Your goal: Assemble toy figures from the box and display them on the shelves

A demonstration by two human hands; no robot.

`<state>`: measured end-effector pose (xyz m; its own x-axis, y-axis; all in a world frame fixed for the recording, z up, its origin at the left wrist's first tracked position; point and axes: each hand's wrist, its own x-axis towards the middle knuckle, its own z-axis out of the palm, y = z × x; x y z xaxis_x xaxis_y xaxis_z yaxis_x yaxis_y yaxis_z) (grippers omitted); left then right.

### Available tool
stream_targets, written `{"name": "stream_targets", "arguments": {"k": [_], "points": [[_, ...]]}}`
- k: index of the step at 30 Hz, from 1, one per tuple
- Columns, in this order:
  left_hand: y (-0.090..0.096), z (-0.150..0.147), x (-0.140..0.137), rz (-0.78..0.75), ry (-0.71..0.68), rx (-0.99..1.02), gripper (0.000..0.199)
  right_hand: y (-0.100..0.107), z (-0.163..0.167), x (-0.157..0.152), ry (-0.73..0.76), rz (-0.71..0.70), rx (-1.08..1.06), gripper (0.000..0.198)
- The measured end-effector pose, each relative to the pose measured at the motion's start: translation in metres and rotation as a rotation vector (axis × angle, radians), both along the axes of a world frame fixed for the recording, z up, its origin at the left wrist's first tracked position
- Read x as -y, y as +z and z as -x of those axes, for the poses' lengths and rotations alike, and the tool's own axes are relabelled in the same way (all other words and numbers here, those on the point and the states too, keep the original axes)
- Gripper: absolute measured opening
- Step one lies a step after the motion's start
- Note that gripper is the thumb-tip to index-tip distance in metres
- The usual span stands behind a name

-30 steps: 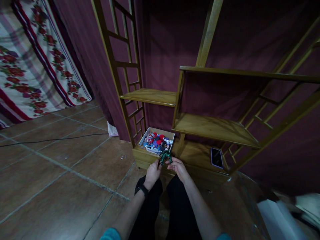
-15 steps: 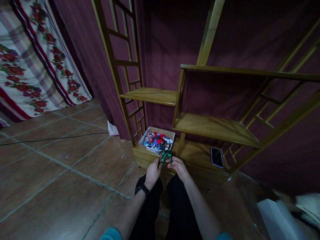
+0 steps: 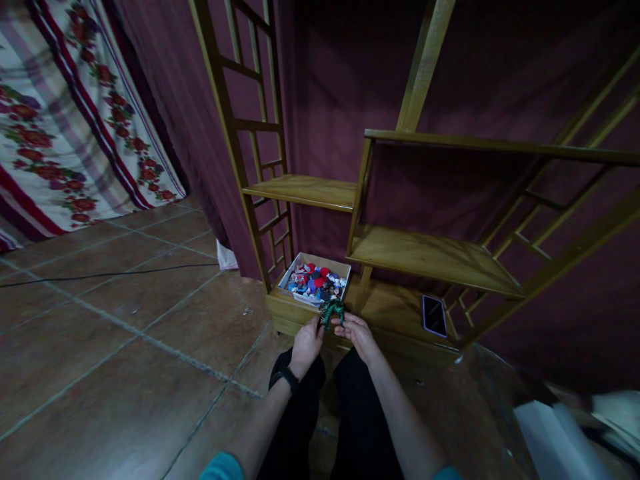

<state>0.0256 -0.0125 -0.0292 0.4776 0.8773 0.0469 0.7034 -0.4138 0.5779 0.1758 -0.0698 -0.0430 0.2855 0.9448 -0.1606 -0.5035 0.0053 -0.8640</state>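
Note:
Between my two hands is a small green and black toy figure (image 3: 332,311), bent into an arch; its exact kind is too small to make out. My left hand (image 3: 307,343), with a dark watch on the wrist, pinches the figure's left end. The fingers of my right hand (image 3: 354,331) close on its right end. Just beyond the figure, an open white box (image 3: 327,262) sits on the bottom shelf. Inside it lie many small pieces in red, blue, purple, black and white.
A wooden shelf unit (image 3: 435,257) with stepped boards stands before a dark red curtain. A phone (image 3: 434,315) lies on the bottom board at right. A black cable (image 3: 125,273) crosses the tiled floor at left. A pale boxy object (image 3: 557,437) stands at lower right.
The view has shifted very slightly. My hands and the toy figure keep nearly the same pose.

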Motion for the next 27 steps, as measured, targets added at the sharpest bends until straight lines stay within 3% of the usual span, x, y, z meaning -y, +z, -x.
{"name": "stream_targets", "arguments": {"k": [7, 27], "points": [[0.0007, -0.0001, -0.0016, 0.014, 0.003, -0.078, 0.029, 0.0034, 0.0014, 0.001, 0.012, -0.016, -0.006, 0.032], [-0.0032, 0.0002, -0.0025, -0.024, -0.009, -0.057, 0.027, 0.0023, 0.0007, 0.0021, 0.04, -0.051, 0.034, 0.035]]}}
